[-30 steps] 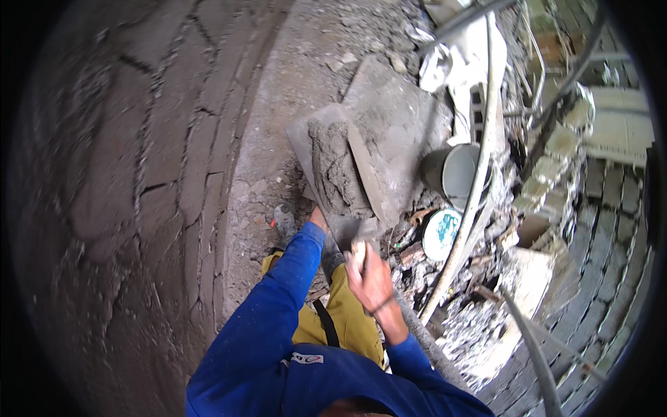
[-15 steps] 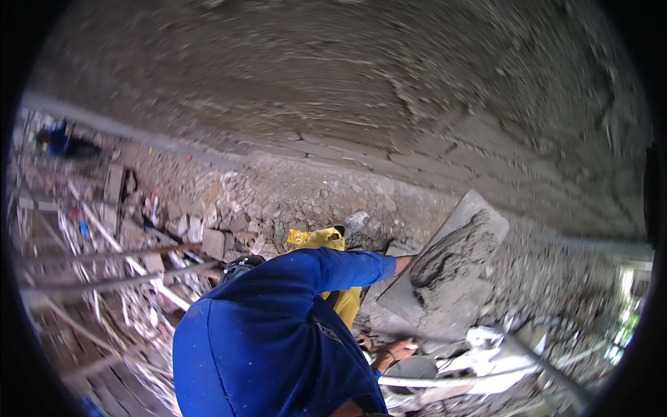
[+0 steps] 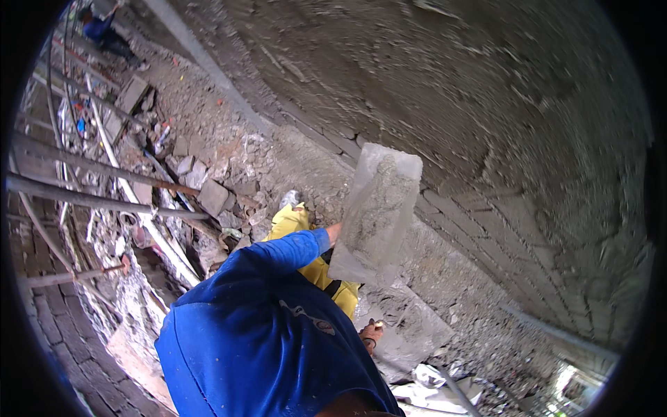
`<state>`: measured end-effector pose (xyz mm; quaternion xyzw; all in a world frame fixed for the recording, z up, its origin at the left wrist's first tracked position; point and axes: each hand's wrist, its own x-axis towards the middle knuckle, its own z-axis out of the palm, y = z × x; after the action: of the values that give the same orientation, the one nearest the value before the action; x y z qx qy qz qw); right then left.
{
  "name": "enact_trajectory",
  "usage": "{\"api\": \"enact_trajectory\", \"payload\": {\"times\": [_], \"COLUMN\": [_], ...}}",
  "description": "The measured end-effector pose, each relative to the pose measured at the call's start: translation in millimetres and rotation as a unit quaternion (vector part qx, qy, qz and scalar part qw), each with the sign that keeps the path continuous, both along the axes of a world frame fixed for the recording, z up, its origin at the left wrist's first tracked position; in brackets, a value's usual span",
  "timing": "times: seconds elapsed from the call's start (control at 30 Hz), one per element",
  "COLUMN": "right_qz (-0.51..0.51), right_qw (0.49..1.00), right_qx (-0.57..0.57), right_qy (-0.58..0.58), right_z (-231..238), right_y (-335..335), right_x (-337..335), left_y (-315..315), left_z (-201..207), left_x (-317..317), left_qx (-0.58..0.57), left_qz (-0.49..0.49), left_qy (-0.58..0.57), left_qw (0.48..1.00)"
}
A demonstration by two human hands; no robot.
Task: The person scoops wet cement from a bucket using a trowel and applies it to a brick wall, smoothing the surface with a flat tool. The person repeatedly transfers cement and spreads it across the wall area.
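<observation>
My left arm, in a blue sleeve, reaches out to a flat rectangular mortar board (image 3: pixel 379 215) smeared with wet grey mortar. My left hand (image 3: pixel 335 234) is at the board's near left edge; its fingers are hidden behind the board, which it holds up off the ground. Lower down, my right hand (image 3: pixel 372 335) is closed around a tool handle with a pale end; the rest of the tool cannot be made out. Beside that hand lies a second grey board (image 3: pixel 413 323) with mortar on it, on the ground.
A rough mortar-coated wall (image 3: pixel 486 104) rises along the far right. Bamboo poles (image 3: pixel 104 198) cross the left side above rubble (image 3: pixel 219 198). A pale sheet (image 3: pixel 438 393) and a pole (image 3: pixel 455 389) lie at lower right. Another person (image 3: pixel 104 31) is at the far upper left.
The view has turned, so wall and ground slant more steeply. The board in my left hand has come leftward, and the thick mortar heap seen before now shows as a thinner smear.
</observation>
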<state>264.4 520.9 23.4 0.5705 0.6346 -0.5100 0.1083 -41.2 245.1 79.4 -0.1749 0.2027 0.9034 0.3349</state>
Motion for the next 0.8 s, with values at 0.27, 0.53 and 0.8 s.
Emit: {"api": "enact_trajectory", "payload": {"times": [0.27,0.53,0.8], "right_qz": [0.304,0.479,0.595], "right_qw": [0.938,0.823,0.768], "right_qx": [0.165,0.306,0.223], "right_qy": [0.026,-0.020,-0.078], "right_z": [-45,11,-23], "right_y": [5,-81,-155], "right_x": [-26,-155,-272], "left_y": [-128,-289,-360], "left_z": [-47,-142,-163], "left_x": [-50,-51,-73], "left_qx": [0.015,0.006,-0.037], "left_qz": [0.107,0.212,0.306], "left_qy": [-0.038,-0.096,-0.106], "left_qw": [0.993,0.973,0.945]}}
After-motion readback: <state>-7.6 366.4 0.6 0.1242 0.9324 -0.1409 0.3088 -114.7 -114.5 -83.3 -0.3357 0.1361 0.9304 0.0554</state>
